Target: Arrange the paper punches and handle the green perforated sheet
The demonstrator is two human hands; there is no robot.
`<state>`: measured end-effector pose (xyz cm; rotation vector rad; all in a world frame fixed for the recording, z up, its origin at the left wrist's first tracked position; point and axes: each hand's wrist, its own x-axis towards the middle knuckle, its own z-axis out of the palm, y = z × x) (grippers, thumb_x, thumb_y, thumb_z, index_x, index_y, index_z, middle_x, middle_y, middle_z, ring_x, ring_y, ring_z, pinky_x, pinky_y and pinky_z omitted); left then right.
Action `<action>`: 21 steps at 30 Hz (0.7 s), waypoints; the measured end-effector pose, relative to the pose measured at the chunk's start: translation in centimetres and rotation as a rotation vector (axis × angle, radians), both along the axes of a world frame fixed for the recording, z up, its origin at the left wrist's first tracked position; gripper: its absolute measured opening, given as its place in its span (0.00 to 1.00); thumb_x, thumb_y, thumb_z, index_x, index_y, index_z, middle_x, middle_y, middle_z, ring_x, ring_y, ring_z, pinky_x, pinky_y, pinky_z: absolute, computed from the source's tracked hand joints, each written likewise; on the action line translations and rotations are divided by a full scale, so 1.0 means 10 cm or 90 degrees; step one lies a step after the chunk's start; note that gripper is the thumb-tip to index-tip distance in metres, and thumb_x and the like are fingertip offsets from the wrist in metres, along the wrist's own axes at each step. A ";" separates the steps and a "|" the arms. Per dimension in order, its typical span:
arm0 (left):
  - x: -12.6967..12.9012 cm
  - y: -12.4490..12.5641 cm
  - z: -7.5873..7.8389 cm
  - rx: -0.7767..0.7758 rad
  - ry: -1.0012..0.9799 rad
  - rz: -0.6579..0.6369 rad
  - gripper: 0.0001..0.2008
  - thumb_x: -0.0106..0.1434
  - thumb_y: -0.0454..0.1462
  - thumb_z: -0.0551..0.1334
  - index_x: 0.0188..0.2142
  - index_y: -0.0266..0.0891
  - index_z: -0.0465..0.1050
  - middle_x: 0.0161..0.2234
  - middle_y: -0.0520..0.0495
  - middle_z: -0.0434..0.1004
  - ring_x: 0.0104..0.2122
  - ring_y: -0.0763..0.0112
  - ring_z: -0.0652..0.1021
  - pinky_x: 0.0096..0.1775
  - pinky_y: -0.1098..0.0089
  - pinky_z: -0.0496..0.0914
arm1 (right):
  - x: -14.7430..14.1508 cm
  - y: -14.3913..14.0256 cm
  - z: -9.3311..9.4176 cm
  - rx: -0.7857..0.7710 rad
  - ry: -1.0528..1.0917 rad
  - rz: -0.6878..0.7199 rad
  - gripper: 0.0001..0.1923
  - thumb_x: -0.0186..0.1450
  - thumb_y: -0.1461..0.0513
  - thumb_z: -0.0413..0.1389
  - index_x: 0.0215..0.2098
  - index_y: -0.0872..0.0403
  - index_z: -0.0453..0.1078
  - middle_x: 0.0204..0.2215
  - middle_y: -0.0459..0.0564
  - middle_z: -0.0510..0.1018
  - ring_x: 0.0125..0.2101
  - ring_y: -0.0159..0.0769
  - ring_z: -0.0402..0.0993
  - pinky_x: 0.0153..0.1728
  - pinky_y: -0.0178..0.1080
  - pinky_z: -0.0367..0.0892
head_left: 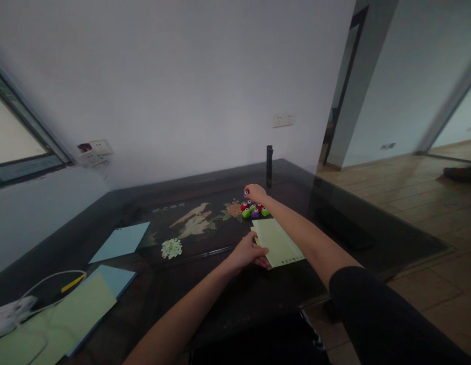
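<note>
While the left hand (252, 252) is gripping the left edge of a pale green sheet (277, 242), thumb lying on top, the right hand (255, 192) is pinching a small purple piece (246, 193) with an eye-like spot, fingers closed around it. In the head view, the purple piece is sitting just above a pile of red, green and purple eye-spotted pieces (254, 210), which is lying on the dark glossy table (140, 299) beyond the sheet's upper edge. The right forearm is crossing over the sheet's right side.

Around them: a black cylinder (269, 162) is standing upright behind the right hand; a dark flat object (345, 228) is lying to the right of the forearm. A heap of tiny pale pieces (171, 248) is resting left of the left hand, and a light blue sheet (121, 242) is lying farther left. Nearer, pale green paper (79, 309) is overlapping blue paper (116, 279), with a white cable (53, 274), a yellow strip (73, 282) and a white device (15, 314) beside or over it.

The left frame edge is cutting off the device and green paper. The right hand is covering part of the purple piece; the left fingertips are partly hiding under the sheet. Small marks along its lower edge are too blurred to read.
</note>
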<state>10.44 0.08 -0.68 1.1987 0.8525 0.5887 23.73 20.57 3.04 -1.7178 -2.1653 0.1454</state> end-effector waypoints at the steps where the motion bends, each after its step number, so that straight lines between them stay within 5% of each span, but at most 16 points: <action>1: 0.01 -0.01 -0.01 0.001 -0.001 0.004 0.37 0.51 0.38 0.69 0.53 0.32 0.51 0.20 0.48 0.77 0.20 0.68 0.78 0.25 0.72 0.73 | -0.02 0.02 -0.03 -0.006 -0.012 -0.007 0.13 0.57 0.62 0.61 0.41 0.52 0.75 0.42 0.55 0.79 0.43 0.40 0.74 0.43 0.35 0.64; 6: 0.04 -0.09 -0.05 0.050 0.001 0.018 0.51 0.54 0.33 0.65 0.64 0.35 0.25 0.19 0.51 0.76 0.19 0.66 0.78 0.23 0.72 0.72 | -0.01 0.06 -0.13 -0.029 -0.052 -0.040 0.12 0.58 0.62 0.60 0.41 0.54 0.75 0.44 0.58 0.78 0.46 0.43 0.72 0.46 0.39 0.63; 8: 0.06 -0.12 -0.06 0.079 0.008 0.030 0.52 0.55 0.32 0.64 0.64 0.36 0.22 0.18 0.53 0.75 0.18 0.68 0.77 0.22 0.73 0.71 | 0.02 0.06 -0.15 -0.041 -0.060 -0.046 0.11 0.58 0.62 0.60 0.40 0.54 0.76 0.44 0.58 0.78 0.46 0.42 0.73 0.46 0.39 0.63; 14: 0.08 -0.17 -0.08 0.138 0.069 0.009 0.29 0.57 0.32 0.60 0.58 0.32 0.54 0.17 0.53 0.73 0.15 0.72 0.74 0.20 0.76 0.69 | 0.07 0.01 -0.10 -0.040 -0.037 -0.015 0.12 0.60 0.59 0.59 0.40 0.56 0.76 0.41 0.58 0.79 0.43 0.41 0.74 0.43 0.37 0.64; 21: 0.07 -0.16 -0.07 0.213 0.177 -0.007 0.21 0.62 0.32 0.55 0.55 0.36 0.57 0.19 0.55 0.71 0.14 0.75 0.72 0.20 0.76 0.67 | 0.36 -0.37 0.12 0.065 0.079 0.088 0.13 0.65 0.59 0.53 0.41 0.56 0.75 0.40 0.52 0.80 0.41 0.34 0.73 0.42 0.32 0.63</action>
